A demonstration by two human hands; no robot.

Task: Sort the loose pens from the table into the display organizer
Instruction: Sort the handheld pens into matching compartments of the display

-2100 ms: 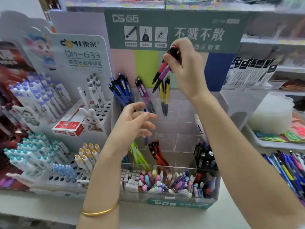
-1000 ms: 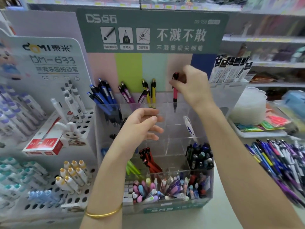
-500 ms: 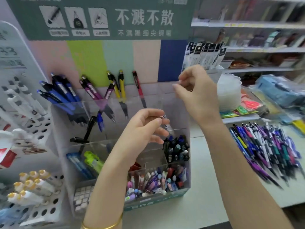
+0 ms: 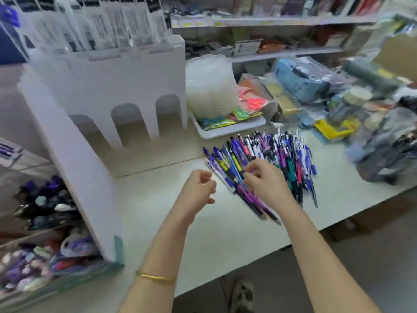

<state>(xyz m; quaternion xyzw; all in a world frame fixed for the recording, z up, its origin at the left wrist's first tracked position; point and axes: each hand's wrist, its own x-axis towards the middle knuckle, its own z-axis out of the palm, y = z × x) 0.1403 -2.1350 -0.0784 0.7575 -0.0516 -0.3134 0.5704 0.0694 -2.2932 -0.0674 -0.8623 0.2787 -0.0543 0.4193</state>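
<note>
Purple, blue, black and yellow loose pens [image 4: 286,154] lie in 1 heap on the pale table [image 4: 221,229], toward its right front edge, and the display organizer [image 4: 79,172] stands at its left edge. The left hand [image 4: 198,190], a gold bangle [image 4: 155,277] on its wrist, hovers just left of the heap, fingers loosely curled round nothing. The right hand [image 4: 267,180] is over the heap's near-left part, fingers bent down among the pens; blur hides whether they pinch any.
</note>
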